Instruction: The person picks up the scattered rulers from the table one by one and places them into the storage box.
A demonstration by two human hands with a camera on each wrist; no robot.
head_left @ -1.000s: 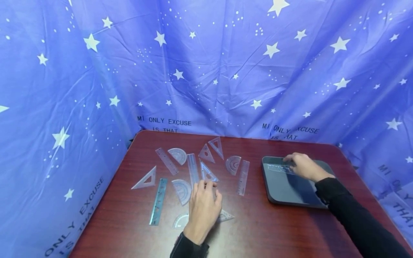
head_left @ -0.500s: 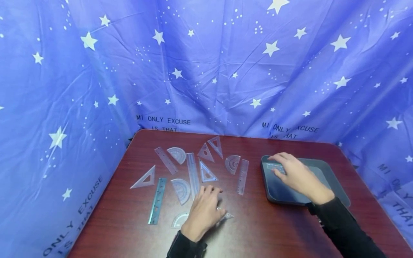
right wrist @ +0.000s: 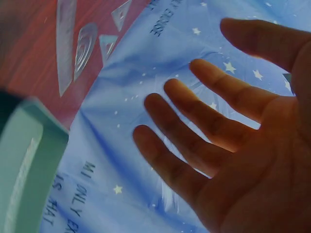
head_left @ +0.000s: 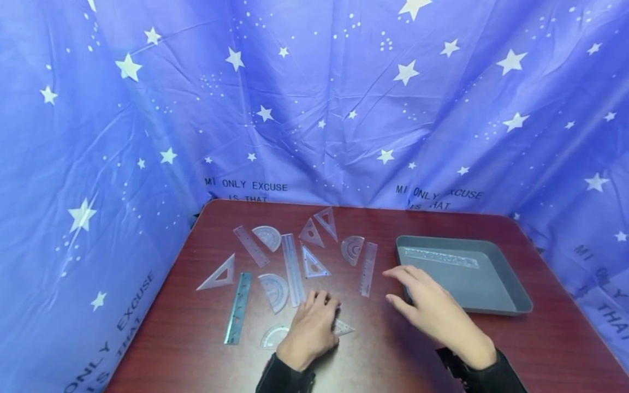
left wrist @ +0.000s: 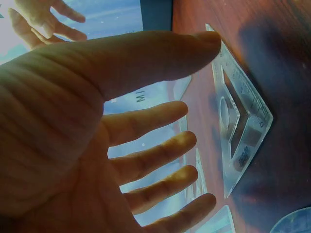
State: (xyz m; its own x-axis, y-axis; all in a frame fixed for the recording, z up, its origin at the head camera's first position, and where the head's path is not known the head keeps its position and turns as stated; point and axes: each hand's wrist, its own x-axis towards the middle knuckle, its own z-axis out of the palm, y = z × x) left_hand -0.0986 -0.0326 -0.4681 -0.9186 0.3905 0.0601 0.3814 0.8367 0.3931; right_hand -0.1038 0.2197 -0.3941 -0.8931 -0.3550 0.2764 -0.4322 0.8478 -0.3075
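Note:
My left hand [head_left: 312, 330] is low over the table, its fingers relaxed and holding nothing. Under it, partly hidden in the head view, lies a clear set square [head_left: 343, 327]; in the left wrist view this set square [left wrist: 256, 116] lies flat, the thumb overlapping its upper end. My right hand [head_left: 437, 314] hovers left of the grey tray [head_left: 491, 286], fingers spread and nothing held. Inside the tray a clear ruler [head_left: 440, 257] lies along the back. A long clear ruler [head_left: 293, 270] and a protractor [head_left: 275, 336] lie beside the left hand.
Spread over the table [head_left: 172, 349] are a teal ruler [head_left: 238, 308], a blue-edged set square [head_left: 308, 267], a short clear ruler [head_left: 367, 270], a small protractor [head_left: 352, 250] and several other clear pieces. A blue star-patterned curtain [head_left: 304, 98] surrounds the back and sides.
My right hand has let go of the clear ruler in the tray and moved out leftward and nearer. The left hand has shifted slightly nearer, staying over the set square.

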